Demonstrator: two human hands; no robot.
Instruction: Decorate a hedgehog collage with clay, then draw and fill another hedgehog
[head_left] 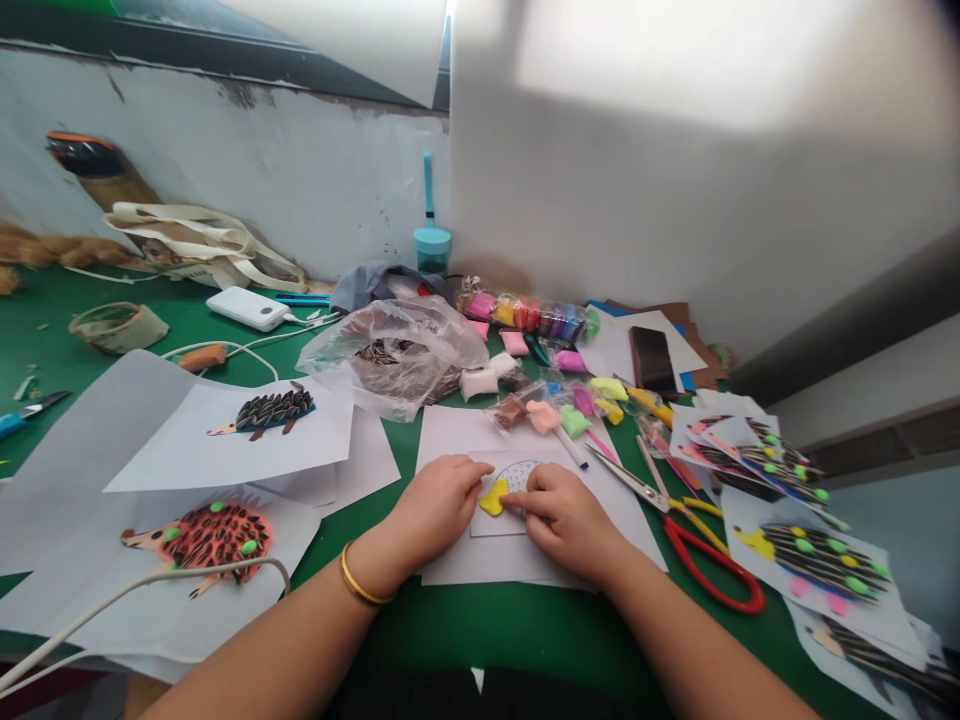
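A flattened piece of yellow modelling clay (pixel 493 497) lies on a small white sheet (pixel 499 526), at the left end of a rounded outline filled with small marks (pixel 519 478). My left hand (pixel 444 503) rests on the paper to the left, its forefinger stretched out above the clay and its thumb at the clay's left edge. From the right, my right hand (pixel 568 515) touches the clay with an outstretched forefinger; its other fingers are bent. Neither hand lifts the clay. Larger white sheets (pixel 615 535) lie underneath.
Red-handled scissors (pixel 712 560) lie open to the right, near finished hedgehog pictures (pixel 817 560). Behind are clay packets (pixel 544 415), a plastic bag of seeds (pixel 397 355) and a phone (pixel 652 360). At left, a white cable (pixel 150 580) crosses another hedgehog picture (pixel 217 540).
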